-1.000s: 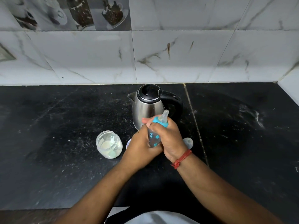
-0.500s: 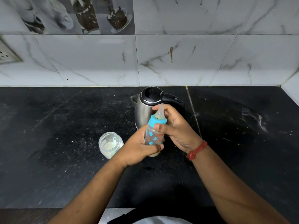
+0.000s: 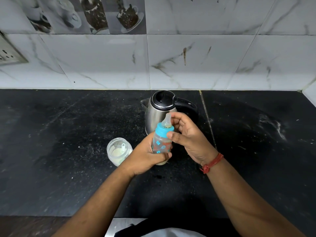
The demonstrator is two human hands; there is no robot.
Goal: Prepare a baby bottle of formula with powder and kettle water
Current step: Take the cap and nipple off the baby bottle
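Black countertop; marble wall tiles; wall socket

- No words, brand names or numbers can be read anywhere in the view.
- The baby bottle, in front of the kettle, carries only printed pictures: small blue flowers, a leaf and an orange band, with no lettering that can be made out.
- The kettle itself shows no readable label on its steel body or black lid.
- The jar of powder, left of the kettle, bears no visible label.
- The picture tiles on the wall, above and left of the kettle, show cups and coffee beans, without text.
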